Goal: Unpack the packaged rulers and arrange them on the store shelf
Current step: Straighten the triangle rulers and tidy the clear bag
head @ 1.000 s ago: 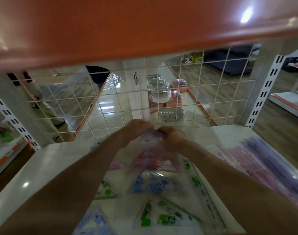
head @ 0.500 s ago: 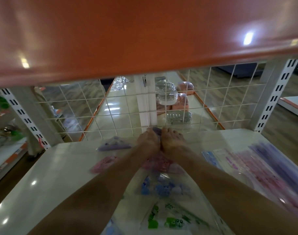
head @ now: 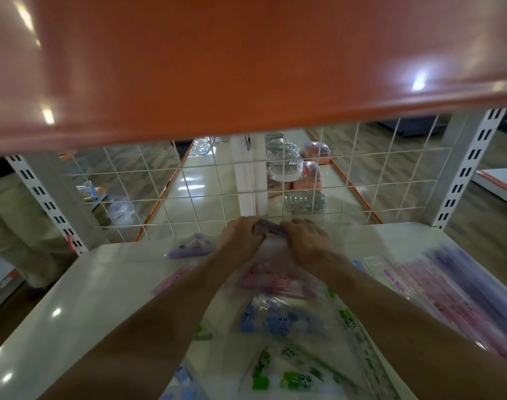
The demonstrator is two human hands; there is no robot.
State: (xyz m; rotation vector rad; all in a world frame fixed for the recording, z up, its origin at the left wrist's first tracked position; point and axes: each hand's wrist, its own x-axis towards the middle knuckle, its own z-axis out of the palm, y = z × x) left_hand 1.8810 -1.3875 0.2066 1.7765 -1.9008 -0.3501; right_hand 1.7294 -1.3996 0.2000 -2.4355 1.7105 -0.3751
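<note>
At far edge of shelf, by the grid, left hand & right hand sit close together, fingers curled, both pinching a purple pack btwn them. Nearer, in a row toward camera: pink pack, blue pack, green pack. Triangle pack lies left, ruler pile right. Too blurry to tell if the wrap is open. Step prob. = placing this pack at row's far end. Next move needs it squared w/ the row, then released w/o nudging the pink one.
</note>
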